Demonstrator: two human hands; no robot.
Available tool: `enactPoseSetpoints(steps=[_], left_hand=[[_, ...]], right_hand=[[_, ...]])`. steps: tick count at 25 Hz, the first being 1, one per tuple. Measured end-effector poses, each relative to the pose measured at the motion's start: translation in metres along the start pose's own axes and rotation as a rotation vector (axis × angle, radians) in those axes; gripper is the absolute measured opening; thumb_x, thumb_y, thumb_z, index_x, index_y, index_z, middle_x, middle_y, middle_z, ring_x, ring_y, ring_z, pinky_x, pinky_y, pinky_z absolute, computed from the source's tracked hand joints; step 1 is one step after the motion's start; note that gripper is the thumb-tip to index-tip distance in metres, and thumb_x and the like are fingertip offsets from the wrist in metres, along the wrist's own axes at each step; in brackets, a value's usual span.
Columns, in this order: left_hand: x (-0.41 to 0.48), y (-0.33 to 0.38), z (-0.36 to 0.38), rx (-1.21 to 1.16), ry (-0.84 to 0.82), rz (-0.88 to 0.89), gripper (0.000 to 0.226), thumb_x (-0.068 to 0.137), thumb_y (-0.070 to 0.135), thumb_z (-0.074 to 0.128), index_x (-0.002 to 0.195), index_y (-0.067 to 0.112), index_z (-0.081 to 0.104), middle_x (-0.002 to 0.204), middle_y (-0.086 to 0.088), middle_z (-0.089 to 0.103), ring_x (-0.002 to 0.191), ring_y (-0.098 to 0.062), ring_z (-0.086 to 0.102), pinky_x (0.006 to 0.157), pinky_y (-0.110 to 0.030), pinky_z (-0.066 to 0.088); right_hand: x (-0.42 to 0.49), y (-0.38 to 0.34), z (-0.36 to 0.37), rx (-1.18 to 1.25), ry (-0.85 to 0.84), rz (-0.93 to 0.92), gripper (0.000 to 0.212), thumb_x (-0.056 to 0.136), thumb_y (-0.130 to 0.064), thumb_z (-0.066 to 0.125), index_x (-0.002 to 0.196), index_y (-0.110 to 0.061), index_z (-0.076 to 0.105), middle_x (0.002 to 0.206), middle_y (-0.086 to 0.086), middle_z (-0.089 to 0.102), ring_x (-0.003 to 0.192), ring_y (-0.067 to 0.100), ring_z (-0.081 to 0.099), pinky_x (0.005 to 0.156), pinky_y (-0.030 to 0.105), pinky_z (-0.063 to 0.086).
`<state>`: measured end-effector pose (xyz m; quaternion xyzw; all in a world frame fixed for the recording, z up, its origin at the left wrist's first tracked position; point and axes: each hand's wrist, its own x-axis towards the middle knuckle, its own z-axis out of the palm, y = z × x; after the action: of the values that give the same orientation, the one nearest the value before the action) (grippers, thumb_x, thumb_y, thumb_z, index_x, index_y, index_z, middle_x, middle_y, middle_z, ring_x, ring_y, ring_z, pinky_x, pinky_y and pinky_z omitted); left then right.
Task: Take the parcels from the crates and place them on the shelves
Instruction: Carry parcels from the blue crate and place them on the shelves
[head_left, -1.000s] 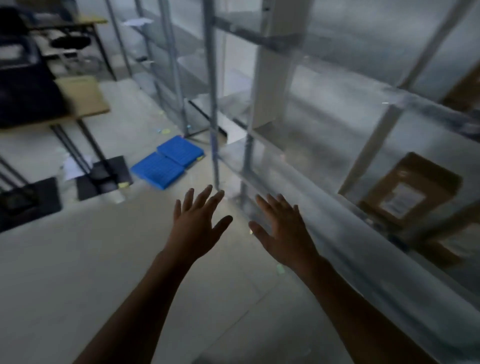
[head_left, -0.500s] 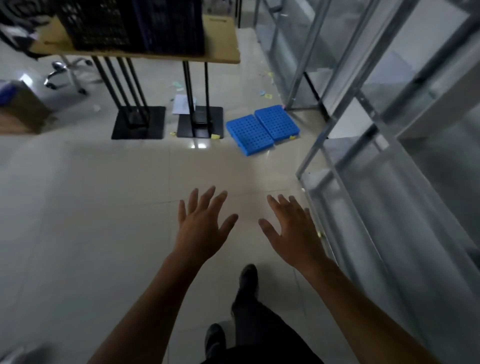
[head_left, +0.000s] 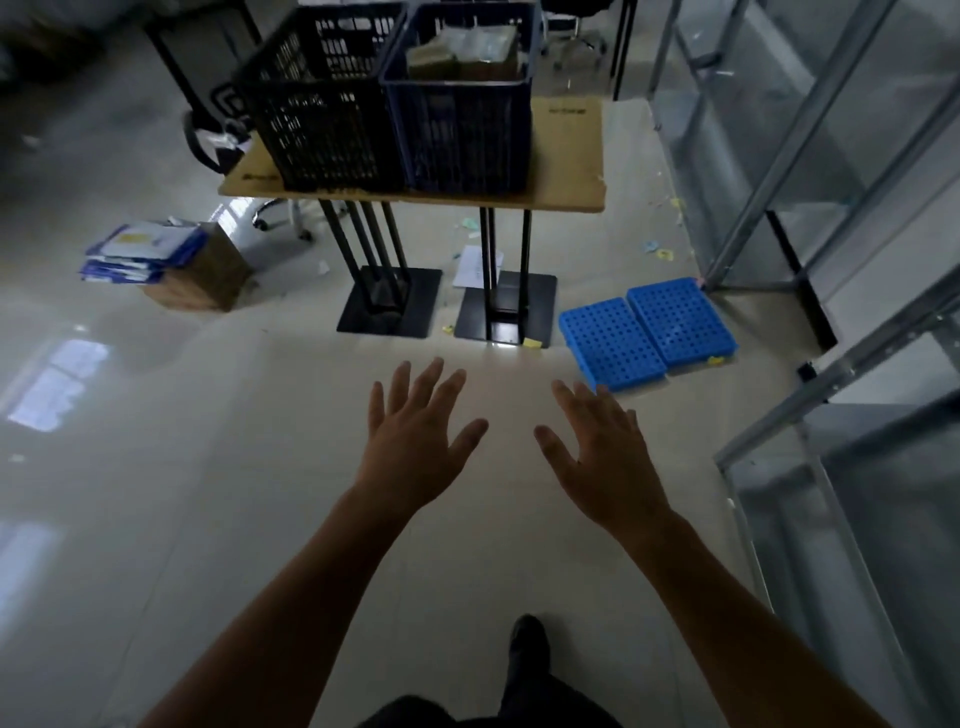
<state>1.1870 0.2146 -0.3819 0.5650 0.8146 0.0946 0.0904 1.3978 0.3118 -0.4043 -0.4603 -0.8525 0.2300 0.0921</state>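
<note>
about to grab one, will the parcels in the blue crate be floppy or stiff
The brown parcels in the blue crate look boxy, so likely stiff. The clear-wrapped parcel looks bag-like, so it may sag and feel slick.

Parcels (head_left: 467, 49) half hidden in blue crate (head_left: 462, 140), shelves (head_left: 883, 519) cut by right edge, black crate (head_left: 322, 104) contents unclear

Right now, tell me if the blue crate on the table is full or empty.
It holds parcels: wrapped packets reach near the rim of the blue crate. How deep the pile goes cannot be told.
</note>
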Motion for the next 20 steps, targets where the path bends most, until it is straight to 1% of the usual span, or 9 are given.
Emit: enactPoseSetpoints(steps=[3,6,9,13,17,20], left_hand=[[0.055,-0.006,-0.016,-0.014,0.043,-0.026,0.077,0.093,0.072,0.027,0.160,0.034,0.018,0.171,0.002,0.007,0.157,-0.027,-0.010,0.125,-0.054,-0.006],[0.105,-0.023,-0.029,-0.023,0.075,-0.040,0.078,0.093,0.073,0.024,0.160,0.035,0.015,0.171,0.004,0.004,0.156,-0.026,-0.013,0.124,-0.053,-0.009],[0.166,-0.052,-0.039,-0.048,0.126,-0.055,0.077,0.093,0.074,0.023,0.160,0.036,0.014,0.171,0.004,0.003,0.154,-0.024,-0.017,0.122,-0.052,-0.011],[0.261,-0.100,-0.061,-0.088,0.201,-0.062,0.075,0.095,0.071,0.027,0.160,0.035,0.014,0.171,0.003,0.005,0.156,-0.026,-0.011,0.124,-0.052,-0.009],[0.348,-0.143,-0.087,-0.149,0.195,-0.047,0.072,0.099,0.068,0.033,0.160,0.036,0.013,0.171,0.005,0.004,0.156,-0.025,-0.012,0.125,-0.053,-0.008],[0.417,-0.169,-0.108,-0.175,0.174,-0.017,0.072,0.099,0.066,0.035,0.160,0.034,0.015,0.171,0.005,0.004,0.157,-0.025,-0.011,0.126,-0.055,-0.003]], right_hand=[[0.065,-0.004,-0.018,-0.004,0.014,-0.052,0.082,0.092,-0.073,0.015,0.163,-0.032,0.017,0.171,0.003,0.015,0.158,0.024,0.004,0.127,0.055,0.009],[0.125,-0.012,-0.023,-0.029,0.018,-0.097,0.079,0.095,-0.074,0.015,0.163,-0.033,0.018,0.171,0.002,0.016,0.158,0.022,0.004,0.126,0.053,0.005],[0.194,-0.024,-0.022,-0.043,0.040,-0.125,0.076,0.097,-0.074,0.018,0.162,-0.034,0.018,0.171,0.001,0.017,0.158,0.021,0.005,0.126,0.051,0.005],[0.302,-0.052,-0.025,-0.053,0.115,-0.137,0.077,0.095,-0.074,0.018,0.161,-0.034,0.020,0.170,0.000,0.021,0.158,0.020,0.008,0.125,0.051,0.008],[0.390,-0.083,-0.035,-0.074,0.145,-0.134,0.077,0.096,-0.073,0.018,0.161,-0.033,0.023,0.169,0.000,0.026,0.158,0.020,0.012,0.125,0.050,0.011],[0.454,-0.102,-0.046,-0.061,0.173,-0.113,0.078,0.096,-0.076,0.016,0.162,-0.034,0.021,0.169,-0.002,0.023,0.157,0.018,0.010,0.125,0.048,0.013]])
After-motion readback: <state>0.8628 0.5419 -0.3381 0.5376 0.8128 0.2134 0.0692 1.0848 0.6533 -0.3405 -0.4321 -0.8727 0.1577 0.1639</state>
